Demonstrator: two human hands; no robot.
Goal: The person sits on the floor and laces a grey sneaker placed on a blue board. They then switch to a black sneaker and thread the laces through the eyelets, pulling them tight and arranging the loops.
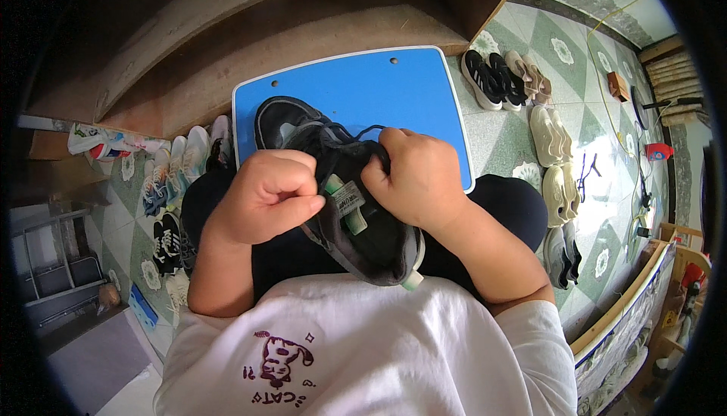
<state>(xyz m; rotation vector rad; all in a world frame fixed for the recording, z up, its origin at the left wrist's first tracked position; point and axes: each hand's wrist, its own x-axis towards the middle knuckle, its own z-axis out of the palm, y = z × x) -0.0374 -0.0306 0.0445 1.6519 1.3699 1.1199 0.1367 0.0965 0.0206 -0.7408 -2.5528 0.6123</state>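
Observation:
A black sneaker (292,123) with grey trim lies across my lap, its toe over a blue board with a white rim (352,84). Its heel points back toward my white shirt. My left hand (272,197) is curled at the near-left side of the opening, fingers folded and thumb against the collar. On the other side, my right hand (423,177) grips the edge near the tongue, and a dark lace (369,129) loops out beside its fingers. Inside the opening shows a tongue label (347,200) bearing writing, on pale green material. My fingertips are partly hidden.
A wooden cabinet (284,58) stands beyond the board. Pairs of shoes line the tiled floor at left (196,149) and right (554,132). A wooden-edged rack (622,297) is at lower right, a metal frame (54,262) at far left.

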